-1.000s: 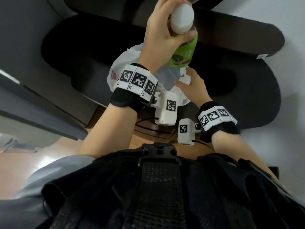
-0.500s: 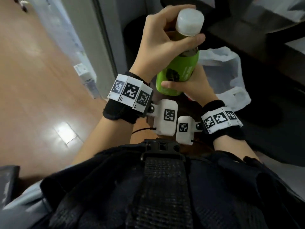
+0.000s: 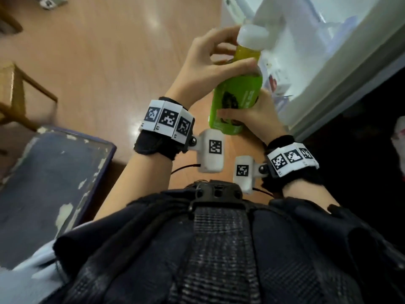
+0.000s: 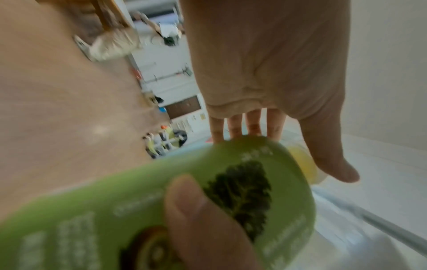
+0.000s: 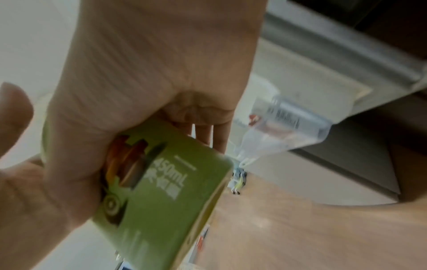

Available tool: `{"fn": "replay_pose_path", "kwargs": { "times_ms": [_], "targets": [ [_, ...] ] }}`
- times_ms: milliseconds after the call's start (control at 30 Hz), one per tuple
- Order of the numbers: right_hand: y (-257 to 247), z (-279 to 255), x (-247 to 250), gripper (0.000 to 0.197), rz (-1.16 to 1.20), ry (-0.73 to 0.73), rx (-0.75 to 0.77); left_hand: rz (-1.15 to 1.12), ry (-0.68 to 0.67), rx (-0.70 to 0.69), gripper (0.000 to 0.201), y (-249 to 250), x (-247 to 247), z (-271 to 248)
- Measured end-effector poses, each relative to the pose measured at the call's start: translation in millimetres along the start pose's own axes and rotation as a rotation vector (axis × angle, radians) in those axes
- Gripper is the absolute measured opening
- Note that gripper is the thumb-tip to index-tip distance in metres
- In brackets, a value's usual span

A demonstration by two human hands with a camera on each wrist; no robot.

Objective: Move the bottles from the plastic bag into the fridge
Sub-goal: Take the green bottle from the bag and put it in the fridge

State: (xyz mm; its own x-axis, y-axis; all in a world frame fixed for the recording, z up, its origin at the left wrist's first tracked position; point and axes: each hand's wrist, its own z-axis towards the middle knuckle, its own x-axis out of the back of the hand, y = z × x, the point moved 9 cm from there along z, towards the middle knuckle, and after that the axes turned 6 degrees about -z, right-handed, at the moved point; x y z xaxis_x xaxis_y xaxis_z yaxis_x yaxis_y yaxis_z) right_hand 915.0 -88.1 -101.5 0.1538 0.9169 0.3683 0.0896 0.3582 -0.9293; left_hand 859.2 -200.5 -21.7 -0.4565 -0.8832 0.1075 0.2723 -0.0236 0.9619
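**Green bottle held in both hands at the open fridge**

The green juice bottle [image 3: 237,93] is held in the air above the wooden floor [image 3: 105,62], just beside the open fridge [image 3: 328,51], tilted with its white cap [image 3: 253,37] toward the white interior. The left hand [image 3: 210,69] is curled round the neck and shoulder just below the cap; the right hand [image 3: 252,116] grips the lower body, its fingertips hidden behind the label. The label's small print is too blurred to read, apart from "450mL" in the right wrist view. The fridge's contents are washed out and cannot be made out. At the far right edge a scrap of the white plastic bag [image 3: 400,137] shows, mostly cut off. A worn blue-topped stool [image 3: 50,172] stands lower left.
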Motion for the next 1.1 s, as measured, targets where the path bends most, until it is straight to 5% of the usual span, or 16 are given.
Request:
{"fn": "replay_pose_path", "kwargs": {
  "times_ms": [133, 333, 667, 933, 1100],
  "targets": [
    [-16.5, 51.7, -44.7, 0.033, 0.028, -0.015, 0.027, 0.012, 0.114, 0.153, 0.072, -53.4, 81.5, 5.2],
    [-25.0, 157.2, -84.6, 0.034, 0.182, -0.021, 0.035, 0.064, 0.104, 0.303, 0.053, -120.1, 143.6, 56.5],
    [-33.9, 397.2, -95.6, 0.027, 0.225, 0.083, -0.05, 0.098, -0.127, 0.319, 0.058, -188.5, 202.8, 282.4],
    [-32.8, 530.9, -67.3, 0.018, 0.158, 0.202, -0.124, 0.155, -0.208, 0.255, 0.078, -221.4, 208.2, 439.2],
    [-22.8, 598.8, -47.1, 0.037, 0.139, 0.377, -0.184, 0.191, -0.337, 0.198, 0.086, -247.0, 209.1, 522.1]
  ]
}}
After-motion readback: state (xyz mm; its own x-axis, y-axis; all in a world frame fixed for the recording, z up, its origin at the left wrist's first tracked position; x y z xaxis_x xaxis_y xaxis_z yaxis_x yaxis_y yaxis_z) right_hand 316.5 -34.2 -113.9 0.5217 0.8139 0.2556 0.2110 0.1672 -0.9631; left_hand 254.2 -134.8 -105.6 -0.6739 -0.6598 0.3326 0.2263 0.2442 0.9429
